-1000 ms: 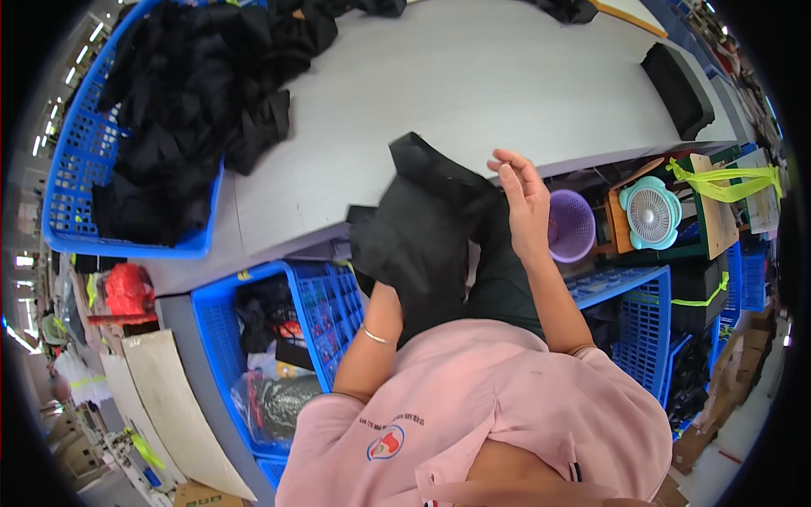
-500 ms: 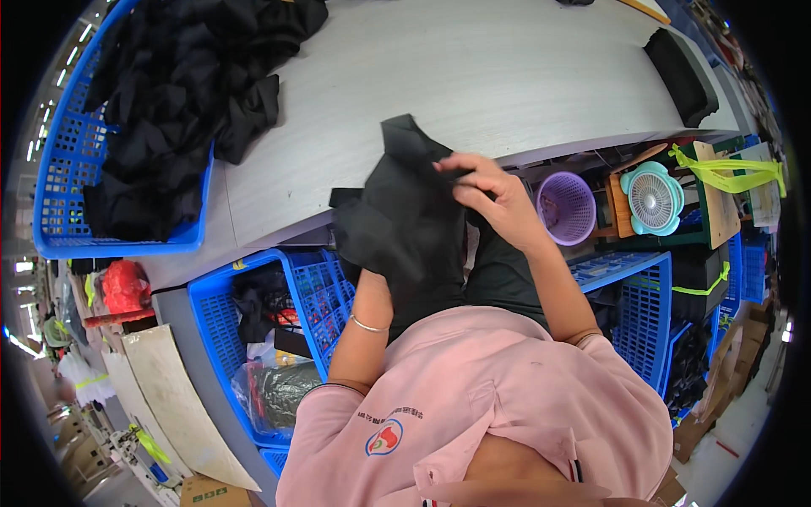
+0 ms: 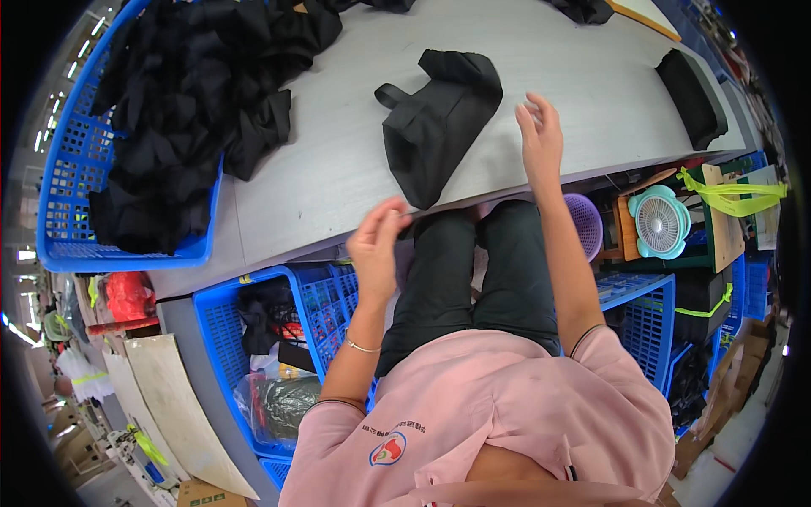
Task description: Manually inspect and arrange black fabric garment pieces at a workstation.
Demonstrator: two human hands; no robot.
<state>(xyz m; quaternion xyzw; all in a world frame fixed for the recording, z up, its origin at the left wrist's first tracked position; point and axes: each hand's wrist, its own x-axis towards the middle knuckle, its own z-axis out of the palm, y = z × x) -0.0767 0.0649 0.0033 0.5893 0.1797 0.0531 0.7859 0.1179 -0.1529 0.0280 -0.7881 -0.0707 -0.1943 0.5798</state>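
A black cloth piece (image 3: 443, 118) lies folded on the grey table, a small loop standing out from its left side. Its lower corner reaches the table's front edge. My left hand (image 3: 376, 249) is just left of that corner, fingers stretched toward it, slightly blurred and holding nothing I can see. To the right of the cloth my right hand (image 3: 542, 144) is raised above the table, empty, thumb and fingers apart. A heap of similar black cloth (image 3: 194, 110) fills and spills over a blue plastic basket (image 3: 127, 258) at the left.
The grey table (image 3: 329, 160) curves across in front of me. Folded black fabric (image 3: 693, 97) rests at its right end. Beneath are a blue crate (image 3: 249, 283) holding bagged items, a purple basket (image 3: 585, 224) and a turquoise fan (image 3: 659, 221). More black cloth (image 3: 583, 8) lies at the far edge.
The black cloth piece has gone from my hands above my lap to the tabletop. Both hands have let go of it and moved apart, the right one forward and rightward.
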